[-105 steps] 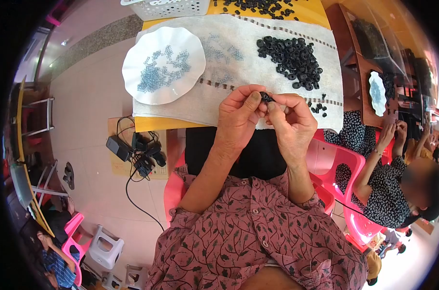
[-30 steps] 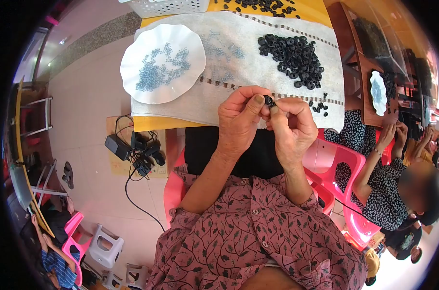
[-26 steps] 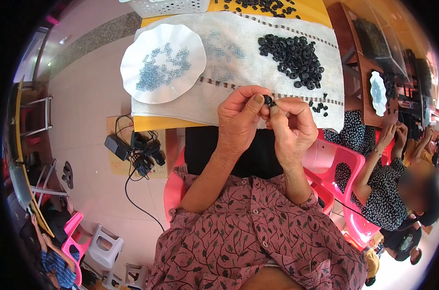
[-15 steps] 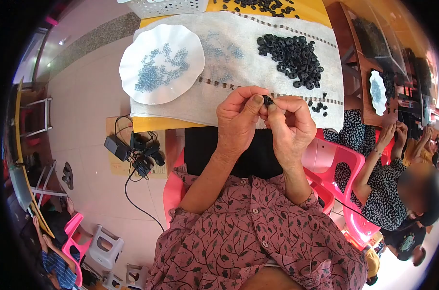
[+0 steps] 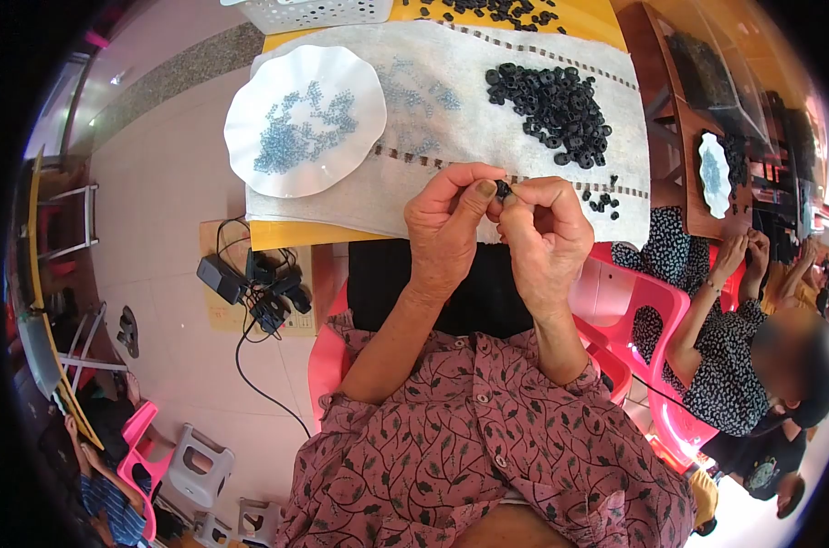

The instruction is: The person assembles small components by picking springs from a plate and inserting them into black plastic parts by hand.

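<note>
My left hand [image 5: 449,219] pinches a small black part [image 5: 502,189] between thumb and forefinger, above the near edge of the white cloth [image 5: 469,100]. From the other side my right hand [image 5: 544,237] closes its thumb and forefinger on the same part. The fingertips cover most of it. A pile of black ring-shaped parts [image 5: 560,110] lies on the cloth beyond my right hand, with several smaller black pieces [image 5: 602,201] nearer the edge. On the left, a white wavy-rimmed plate [image 5: 245,123] holds small clear bluish pieces [image 5: 291,142]; more are scattered beside it.
A white perforated basket [image 5: 318,14] and more black parts [image 5: 496,11] are at the table's far side. Black cables and adapters [image 5: 259,283] lie on cardboard below left. At the right, a person [image 5: 734,365] sits on a pink chair [image 5: 647,320] beside another table with a small white plate [image 5: 714,175].
Both hands have shifted slightly left, still pinching the black part, which has turned a little between the fingertips. In the lower right background, a person has moved into view.
</note>
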### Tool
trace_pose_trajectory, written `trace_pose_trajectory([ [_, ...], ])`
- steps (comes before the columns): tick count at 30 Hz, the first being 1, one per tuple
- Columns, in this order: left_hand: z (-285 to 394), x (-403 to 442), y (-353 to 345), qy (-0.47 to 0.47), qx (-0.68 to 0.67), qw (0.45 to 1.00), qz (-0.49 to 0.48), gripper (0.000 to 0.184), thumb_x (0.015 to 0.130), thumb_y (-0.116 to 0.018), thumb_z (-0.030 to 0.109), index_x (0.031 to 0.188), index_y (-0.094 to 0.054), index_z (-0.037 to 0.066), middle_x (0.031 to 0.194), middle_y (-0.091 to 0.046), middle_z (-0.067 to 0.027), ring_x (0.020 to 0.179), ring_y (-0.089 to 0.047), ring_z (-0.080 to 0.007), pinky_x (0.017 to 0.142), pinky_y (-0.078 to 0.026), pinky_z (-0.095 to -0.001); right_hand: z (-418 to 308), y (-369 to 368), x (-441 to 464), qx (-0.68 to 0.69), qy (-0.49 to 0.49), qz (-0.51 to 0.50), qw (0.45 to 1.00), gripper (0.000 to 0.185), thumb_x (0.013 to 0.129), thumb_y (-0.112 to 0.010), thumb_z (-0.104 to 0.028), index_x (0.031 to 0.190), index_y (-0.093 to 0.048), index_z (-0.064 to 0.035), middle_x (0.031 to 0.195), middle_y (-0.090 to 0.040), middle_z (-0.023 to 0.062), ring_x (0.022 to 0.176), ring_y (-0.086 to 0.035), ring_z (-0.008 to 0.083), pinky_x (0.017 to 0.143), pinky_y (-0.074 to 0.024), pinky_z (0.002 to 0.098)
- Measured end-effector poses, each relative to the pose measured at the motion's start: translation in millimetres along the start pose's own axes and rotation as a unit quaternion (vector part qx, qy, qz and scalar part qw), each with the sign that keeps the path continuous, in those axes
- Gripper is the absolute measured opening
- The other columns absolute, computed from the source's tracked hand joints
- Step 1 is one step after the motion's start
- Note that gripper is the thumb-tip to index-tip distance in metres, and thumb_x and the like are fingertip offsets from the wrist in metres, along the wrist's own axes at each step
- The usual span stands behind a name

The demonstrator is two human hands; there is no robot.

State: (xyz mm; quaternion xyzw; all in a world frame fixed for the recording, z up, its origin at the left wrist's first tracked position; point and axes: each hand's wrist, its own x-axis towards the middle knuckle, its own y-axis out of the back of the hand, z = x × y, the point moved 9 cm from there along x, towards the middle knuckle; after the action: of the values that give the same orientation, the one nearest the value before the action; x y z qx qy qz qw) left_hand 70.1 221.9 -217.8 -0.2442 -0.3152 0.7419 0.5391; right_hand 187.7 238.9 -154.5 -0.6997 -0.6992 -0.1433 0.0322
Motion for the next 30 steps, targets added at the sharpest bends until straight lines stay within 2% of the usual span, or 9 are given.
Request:
trace_pose_trajectory([
  [5,8,1,-1,-0.037,0.104,0.994,-0.022,0.010,0.091,-0.059,0.003,0.099,-0.064,0.000,0.080,-0.060,-0.0008,0.068,-0.055,-0.0057,0.061,-0.046,-0.0197,7,-1,1,0.003,-0.064,-0.031,0.997,0.012,0.079,-0.063,0.009,0.081,-0.055,-0.0001,0.072,-0.058,-0.0018,0.062,-0.049,0.0001,0.053,-0.0405,0.0170],
  [12,12,2,-5,-0.063,0.164,0.984,-0.043,0.008,0.091,-0.059,0.001,0.097,-0.065,0.001,0.084,-0.061,-0.0013,0.068,-0.056,-0.0058,0.061,-0.047,-0.0197,12,3,3,-0.013,-0.106,-0.047,0.993,0.008,0.081,-0.062,0.007,0.082,-0.057,0.0012,0.068,-0.057,-0.0014,0.062,-0.051,0.0004,0.054,-0.0426,0.0173],
  [14,13,2,-6,-0.073,0.186,0.979,-0.050,0.008,0.091,-0.059,0.001,0.097,-0.065,0.000,0.084,-0.061,-0.0017,0.067,-0.056,-0.0054,0.061,-0.047,-0.0192,14,2,3,0.009,-0.120,-0.051,0.991,0.005,0.082,-0.061,0.006,0.083,-0.058,0.0020,0.068,-0.060,0.0014,0.060,-0.052,0.0016,0.053,-0.0441,0.0175],
  [15,13,2,-6,-0.073,0.186,0.978,-0.050,0.008,0.091,-0.059,0.001,0.097,-0.065,0.000,0.084,-0.061,-0.0017,0.067,-0.056,-0.0054,0.061,-0.047,-0.0192,12,3,4,0.009,-0.120,-0.051,0.991,0.005,0.082,-0.061,0.006,0.083,-0.058,0.0020,0.068,-0.060,0.0014,0.060,-0.052,0.0016,0.053,-0.0441,0.0175],
  [17,8,2,-4,-0.040,0.172,0.983,-0.052,0.009,0.091,-0.058,0.002,0.097,-0.065,0.000,0.084,-0.061,-0.0016,0.068,-0.055,-0.0049,0.061,-0.047,-0.0189,14,0,3,0.063,-0.184,-0.073,0.978,0.003,0.084,-0.060,0.004,0.087,-0.061,0.0031,0.073,-0.064,0.0056,0.060,-0.058,0.0056,0.053,-0.0484,0.0192],
  [20,7,2,0,-0.001,0.160,0.986,-0.040,0.009,0.092,-0.058,0.002,0.098,-0.065,0.000,0.082,-0.061,-0.0013,0.068,-0.055,-0.0046,0.061,-0.047,-0.0188,17,-1,4,0.063,-0.193,-0.117,0.972,0.006,0.087,-0.059,0.003,0.092,-0.062,0.0039,0.078,-0.067,0.0098,0.062,-0.063,0.0107,0.054,-0.0532,0.0224],
  [24,7,3,2,0.001,0.136,0.990,-0.037,0.010,0.092,-0.058,0.003,0.099,-0.064,-0.001,0.081,-0.062,-0.0010,0.067,-0.055,-0.0044,0.061,-0.047,-0.0186,20,-2,7,0.100,-0.194,-0.157,0.963,0.008,0.089,-0.059,0.003,0.095,-0.063,0.0044,0.080,-0.067,0.0109,0.066,-0.066,0.0130,0.057,-0.0560,0.0245],
  [30,3,4,2,0.015,0.124,0.991,-0.052,0.010,0.091,-0.060,0.003,0.099,-0.065,-0.001,0.080,-0.062,-0.0008,0.065,-0.054,-0.0042,0.059,-0.046,-0.0185,39,-3,14,0.150,-0.224,-0.238,0.933,0.005,0.086,-0.064,0.001,0.091,-0.063,0.0028,0.081,-0.067,0.0107,0.066,-0.067,0.0145,0.058,-0.0565,0.0246],
])
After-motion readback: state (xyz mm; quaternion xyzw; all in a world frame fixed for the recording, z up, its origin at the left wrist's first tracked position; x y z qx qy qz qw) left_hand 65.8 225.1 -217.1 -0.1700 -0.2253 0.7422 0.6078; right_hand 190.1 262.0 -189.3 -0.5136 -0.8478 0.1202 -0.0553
